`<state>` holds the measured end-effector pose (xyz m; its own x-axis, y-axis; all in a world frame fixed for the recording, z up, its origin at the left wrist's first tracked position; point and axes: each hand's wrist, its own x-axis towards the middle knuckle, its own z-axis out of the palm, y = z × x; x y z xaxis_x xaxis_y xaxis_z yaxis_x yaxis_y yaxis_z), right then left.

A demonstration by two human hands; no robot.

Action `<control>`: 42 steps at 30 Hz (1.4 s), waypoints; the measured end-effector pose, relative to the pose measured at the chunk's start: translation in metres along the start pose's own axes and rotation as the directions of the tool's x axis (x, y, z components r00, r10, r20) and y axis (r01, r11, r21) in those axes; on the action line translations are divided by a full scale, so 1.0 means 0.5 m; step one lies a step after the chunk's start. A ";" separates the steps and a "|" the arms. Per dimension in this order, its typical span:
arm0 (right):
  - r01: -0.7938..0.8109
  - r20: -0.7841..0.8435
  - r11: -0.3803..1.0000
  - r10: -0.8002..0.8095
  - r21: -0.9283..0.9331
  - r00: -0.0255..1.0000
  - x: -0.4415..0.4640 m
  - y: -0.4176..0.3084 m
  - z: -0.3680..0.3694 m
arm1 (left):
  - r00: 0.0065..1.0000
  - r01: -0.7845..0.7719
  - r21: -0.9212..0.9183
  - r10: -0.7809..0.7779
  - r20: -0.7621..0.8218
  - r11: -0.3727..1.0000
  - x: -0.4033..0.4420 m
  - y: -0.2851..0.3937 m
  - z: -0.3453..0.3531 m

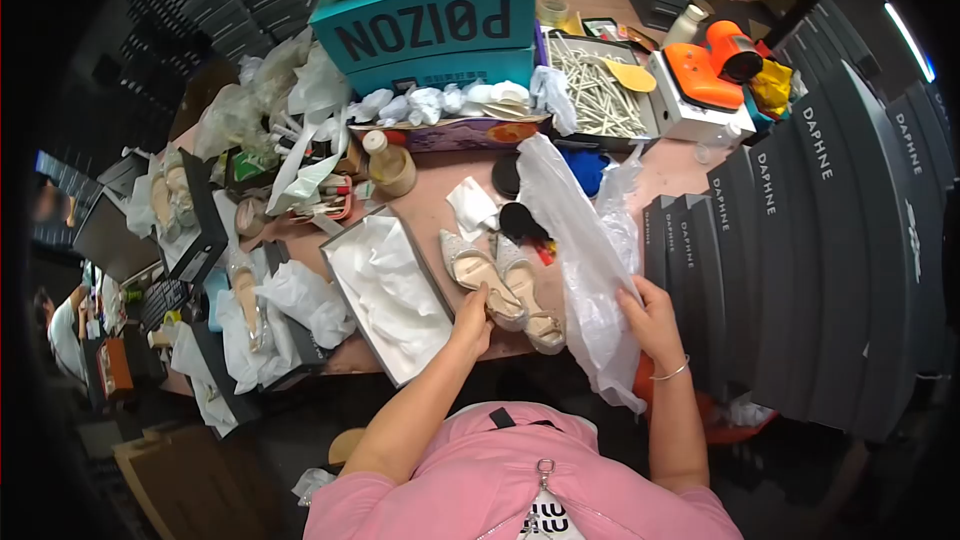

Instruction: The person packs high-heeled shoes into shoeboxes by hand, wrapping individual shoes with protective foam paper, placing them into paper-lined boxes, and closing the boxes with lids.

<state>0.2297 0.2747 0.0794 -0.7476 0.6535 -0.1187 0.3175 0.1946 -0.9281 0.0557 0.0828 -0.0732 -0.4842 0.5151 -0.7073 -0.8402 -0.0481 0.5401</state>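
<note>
A pair of glittery pointed slingback shoes lies side by side at the middle of the table. My left hand is closed around the near part of the left shoe, thumb over its inside. The right shoe rests against it. My right hand pinches the edge of a crumpled, translucent white plastic sheet, which hangs over the table's front edge. Left of the shoes stands an open shoebox lined with white tissue paper. A small white paper lies beyond the shoes.
Stacked dark DAPHNE shoeboxes rise at the right. At the left are open boxes with shoes and wrapping. A teal POIZON box, a box of white sticks, an orange tape dispenser and a jar stand farther back.
</note>
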 end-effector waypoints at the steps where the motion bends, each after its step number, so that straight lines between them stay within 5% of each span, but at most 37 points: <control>1: -0.080 0.034 0.997 0.080 0.014 0.996 -0.001 -0.005 -0.002 | 0.997 0.053 0.009 -0.053 -0.051 0.999 0.011 -0.006 0.012; 4: -0.008 0.073 0.996 0.014 -0.085 0.997 0.011 -0.031 0.007 | 0.995 0.080 0.067 -0.076 -0.064 0.995 0.031 -0.023 0.000; 7: 0.216 0.082 0.936 -0.201 -0.278 0.976 0.042 -0.078 0.006 | 0.981 0.188 -0.286 -0.162 0.110 0.940 -0.047 0.013 -0.003; 8: 0.231 0.087 0.934 -0.216 -0.271 0.973 0.056 -0.080 0.016 | 0.968 0.147 -0.208 -0.098 0.230 0.967 -0.086 0.033 -0.026; 10: 0.490 0.046 0.763 -0.522 -0.422 0.852 0.094 -0.078 0.050 | 0.895 0.004 -0.010 0.001 0.446 1.000 -0.178 0.095 -0.065; 13: 0.513 0.349 0.627 -0.375 -0.586 0.859 0.117 -0.117 0.129 | 0.858 -0.173 0.320 -0.017 0.513 0.931 -0.314 0.179 -0.077; 15: 0.611 0.535 0.614 -0.336 -0.500 0.775 0.111 -0.122 0.196 | 0.875 -0.107 0.496 -0.156 0.459 0.862 -0.335 0.190 -0.099; 17: 0.671 0.632 0.719 -0.436 -0.184 0.641 0.116 -0.090 0.235 | 0.880 -0.094 0.613 -0.222 0.419 0.784 -0.370 0.202 -0.090; 20: 0.530 0.725 0.848 -0.375 0.017 0.577 0.095 -0.125 0.225 | 0.916 -0.050 0.536 -0.175 0.360 0.843 -0.410 0.175 -0.074; 21: 0.447 0.775 0.892 -0.327 0.066 0.540 0.080 -0.115 0.223 | 0.920 0.089 0.559 -0.283 0.272 0.824 -0.429 0.189 -0.063; 22: 0.331 0.816 0.939 -0.258 0.087 0.518 0.067 -0.097 0.224 | 0.908 0.149 0.302 -0.251 0.336 0.942 -0.415 0.143 -0.089; 24: 0.280 0.806 0.954 -0.244 0.102 0.539 0.043 -0.103 0.213 | 0.926 0.172 -0.209 -0.085 0.368 0.963 -0.374 0.085 -0.089; 27: 0.187 0.789 0.974 -0.214 0.128 0.576 0.028 -0.082 0.209 | 0.939 0.246 -0.434 -0.101 0.330 0.867 -0.301 0.055 -0.059; 28: 0.148 0.790 0.979 -0.199 0.138 0.580 0.026 -0.077 0.209 | 0.938 0.251 -0.425 -0.111 0.328 0.869 -0.300 0.053 -0.043; 30: 0.135 0.726 0.988 -0.150 0.079 0.671 0.020 -0.088 0.188 | 0.972 -0.149 -0.230 0.186 0.146 0.962 -0.307 0.052 -0.009; 31: 0.119 0.660 0.993 -0.101 0.017 0.744 0.018 -0.092 0.177 | 0.965 -0.200 -0.270 0.237 0.115 0.942 -0.321 0.057 0.006; 35: 0.162 0.569 0.985 -0.170 0.066 0.805 -0.006 -0.070 0.151 | 0.967 -0.204 -0.252 0.235 0.101 0.946 -0.317 0.047 -0.025; 38: 0.052 0.535 0.998 -0.025 -0.035 0.845 -0.019 -0.088 0.136 | 0.949 -0.110 -0.364 0.206 0.238 0.925 -0.346 0.060 -0.014; 40: 0.089 0.506 0.993 -0.119 0.083 0.854 -0.021 -0.107 0.137 | 0.901 -0.247 -0.144 0.282 0.329 0.958 -0.356 0.060 -0.003; 42: 0.109 0.538 0.991 -0.135 0.079 0.832 -0.009 -0.117 0.135 | 0.925 -0.221 0.037 0.197 0.324 0.975 -0.347 0.072 -0.008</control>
<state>0.1754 0.2111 0.1103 -0.9787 0.1239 -0.1636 0.1867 0.2066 -0.9604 0.1082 -0.0119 0.0671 -0.5344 0.7444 -0.4002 -0.7031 -0.1288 0.6993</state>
